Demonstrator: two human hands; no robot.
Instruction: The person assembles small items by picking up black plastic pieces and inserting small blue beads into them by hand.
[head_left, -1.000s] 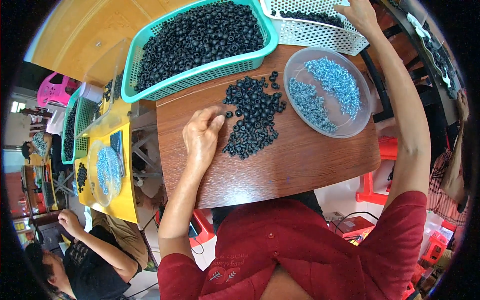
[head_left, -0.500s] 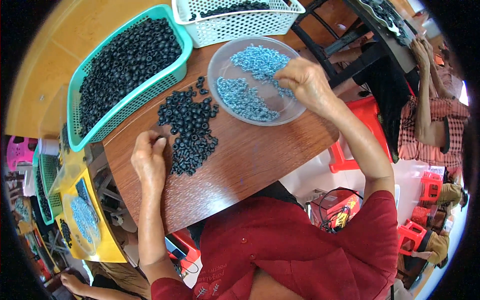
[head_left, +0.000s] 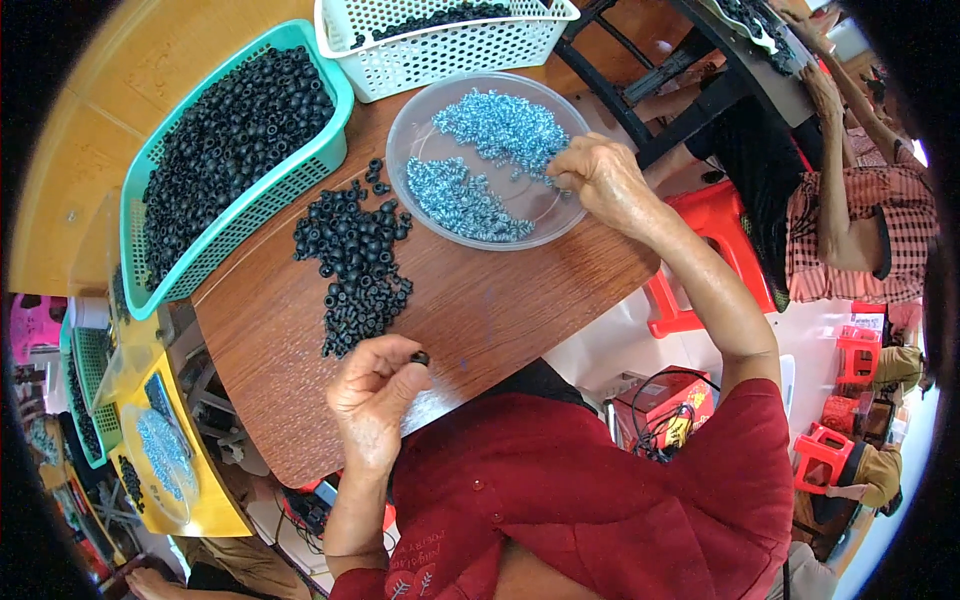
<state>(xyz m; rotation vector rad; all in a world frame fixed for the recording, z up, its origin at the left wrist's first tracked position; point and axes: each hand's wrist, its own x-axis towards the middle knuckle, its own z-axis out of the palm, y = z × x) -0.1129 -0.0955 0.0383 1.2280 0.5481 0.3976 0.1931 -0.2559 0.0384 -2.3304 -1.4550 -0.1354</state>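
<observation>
My left hand [head_left: 375,400] is over the near part of the brown table, thumb and fingers pinching one small black knob-like piece [head_left: 420,357]. Just beyond it lies a loose pile of similar black pieces [head_left: 355,245], some showing a round hole. At the right side of a clear round plastic bowl [head_left: 405,205], my right hand [head_left: 607,182] has its fingertips pressed together down inside the rim. Whatever those fingertips hold is hidden. Small shiny blue metal pieces [head_left: 500,125] lie in the bowl in two heaps, too fine to tell their exact kind.
A turquoise basket [head_left: 335,150] full of black pieces stands at the far left of the table [head_left: 480,310]. Behind the bowl is a white perforated basket [head_left: 440,62]. Red stools [head_left: 715,250] stand on the right, where another person [head_left: 850,235] works. A yellow work surface [head_left: 215,500] is at left.
My left hand has moved from beside the pile toward me and to the right, now clearly showing a black piece in its pinch. My right hand stays at the bowl, slightly lower.
</observation>
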